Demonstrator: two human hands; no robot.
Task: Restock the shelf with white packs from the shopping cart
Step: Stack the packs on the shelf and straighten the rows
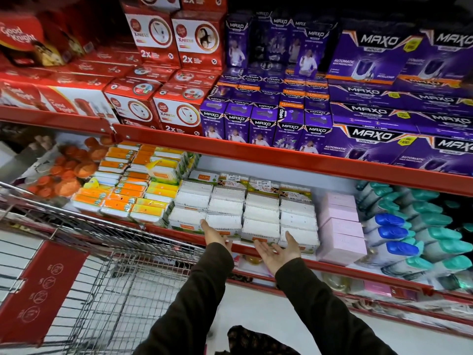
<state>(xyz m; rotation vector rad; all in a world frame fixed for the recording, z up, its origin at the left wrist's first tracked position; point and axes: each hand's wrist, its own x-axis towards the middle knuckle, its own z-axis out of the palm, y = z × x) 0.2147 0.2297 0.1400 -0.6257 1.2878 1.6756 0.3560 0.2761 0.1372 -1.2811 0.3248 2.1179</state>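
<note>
At the shelf edge (256, 248), both hands are out in front of the white packs (261, 213), which sit in neat stacked rows between the orange packs (120, 198) and the pink boxes (340, 224). It looks like the squaring-up step: the way to do it well is to press flat and evenly on the front faces so the rows line up flush with the lip, without tipping the top layer backward. Left hand (216, 235) is spread flat, fingertips touching the front-left pack, gripping nothing. Right hand (280, 249) is palm-up and loose, fingers splayed, just beside the front-right pack, and it holds nothing either. Cart (107, 252) stands near on the left; from this angle its basket shows no white packs, though part is hidden.
</note>
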